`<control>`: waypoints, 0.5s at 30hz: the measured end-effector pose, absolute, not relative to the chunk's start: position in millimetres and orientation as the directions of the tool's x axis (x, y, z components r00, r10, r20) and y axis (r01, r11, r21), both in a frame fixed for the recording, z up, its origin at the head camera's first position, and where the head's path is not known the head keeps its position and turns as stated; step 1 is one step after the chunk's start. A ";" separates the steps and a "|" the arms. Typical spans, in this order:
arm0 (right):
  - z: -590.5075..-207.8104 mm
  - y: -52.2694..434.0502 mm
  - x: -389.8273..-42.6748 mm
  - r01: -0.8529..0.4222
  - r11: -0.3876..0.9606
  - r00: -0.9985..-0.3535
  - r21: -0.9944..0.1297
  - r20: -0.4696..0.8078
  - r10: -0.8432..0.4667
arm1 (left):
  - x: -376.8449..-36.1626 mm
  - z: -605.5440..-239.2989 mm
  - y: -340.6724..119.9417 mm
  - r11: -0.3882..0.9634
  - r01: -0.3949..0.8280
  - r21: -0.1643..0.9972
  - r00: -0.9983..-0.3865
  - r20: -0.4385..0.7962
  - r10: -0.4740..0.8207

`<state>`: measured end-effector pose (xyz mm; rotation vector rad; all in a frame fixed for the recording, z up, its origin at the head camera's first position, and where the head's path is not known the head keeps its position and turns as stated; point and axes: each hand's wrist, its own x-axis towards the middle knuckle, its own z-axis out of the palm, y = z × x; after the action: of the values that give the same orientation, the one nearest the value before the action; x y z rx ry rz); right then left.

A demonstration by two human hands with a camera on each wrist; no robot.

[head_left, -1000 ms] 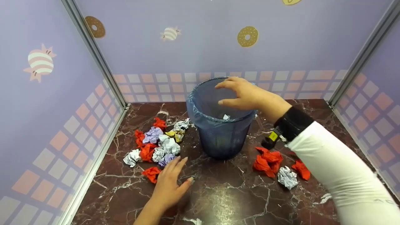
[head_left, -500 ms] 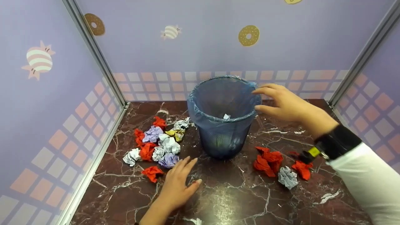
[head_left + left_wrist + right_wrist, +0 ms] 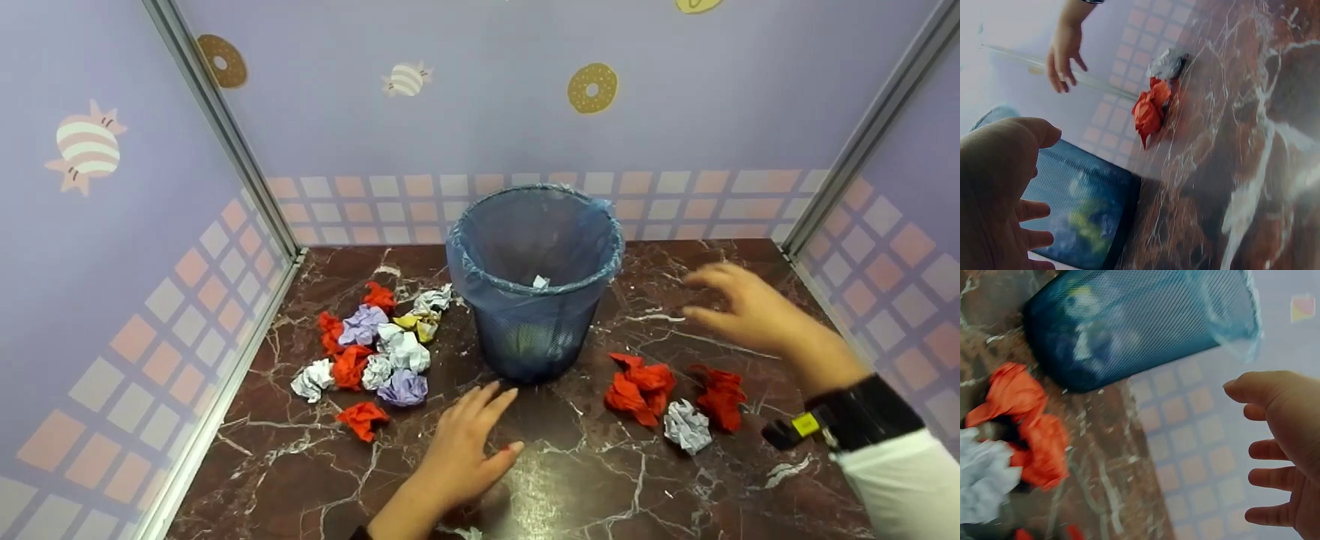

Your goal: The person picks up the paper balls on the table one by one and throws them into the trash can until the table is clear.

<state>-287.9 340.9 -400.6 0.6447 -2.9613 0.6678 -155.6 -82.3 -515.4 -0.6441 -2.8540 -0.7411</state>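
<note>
Beside the bin (image 3: 534,300) (blue mesh, bag-lined) lie crumpled red papers (image 3: 641,388).

The person wore a white long sleeve (image 3: 900,487) on the right arm, with a black wrist strap (image 3: 862,420) carrying a small yellow tag (image 3: 807,424). Both hands were bare.

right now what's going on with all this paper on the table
A person is at a marble table with a blue mesh bin in the middle and crumpled paper balls on both sides. The right hand hovers open and empty above the red and white balls right of the bin. The left hand rests open on the table, near the bigger pile.
</note>
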 end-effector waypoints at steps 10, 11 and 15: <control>-482.0 376.6 -263.2 -0.336 0.829 -0.939 -0.447 0.093 -0.331 | -154.6 -516.4 -64.4 0.761 0.492 0.423 -0.870 0.252 0.423; -490.1 378.6 -261.2 -0.345 0.828 -0.937 -0.442 0.106 -0.334 | -154.5 -516.6 -63.0 0.762 0.491 0.422 -0.871 0.246 0.425; -517.2 383.3 -252.5 -0.352 0.824 -0.936 -0.445 0.140 -0.324 | -153.9 -518.2 -58.6 0.755 0.504 0.419 -0.863 0.264 0.430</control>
<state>-252.5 383.3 -517.2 0.5462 -2.9446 0.7350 -153.9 -58.6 -518.2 -0.7502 -2.7991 -0.7342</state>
